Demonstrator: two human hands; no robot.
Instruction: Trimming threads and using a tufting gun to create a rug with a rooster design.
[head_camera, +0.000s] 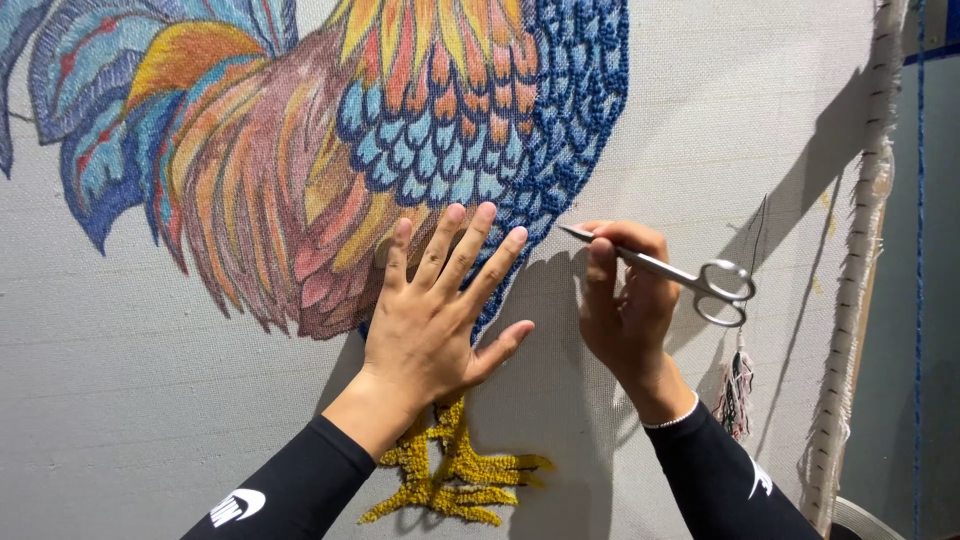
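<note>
My left hand (435, 315) lies flat with fingers spread on a stretched grey cloth (720, 110), over the lower belly of a many-coloured tufted rooster (400, 130). To its right my right hand (625, 310) grips small silver scissors (690, 278). Their closed tips point left and touch the cloth beside the rooster's dark blue breast; the handle loops stick out to the right. Below my left wrist sits the rooster's yellow tufted foot (460, 480). Both arms wear black sleeves.
The cloth's frayed white edge (860, 270) runs down the right side, with a blue cord (919, 250) beyond it. A small bundle of mixed yarn ends (737, 392) hangs near my right wrist. A thin dark thread (760, 225) dangles above the scissors.
</note>
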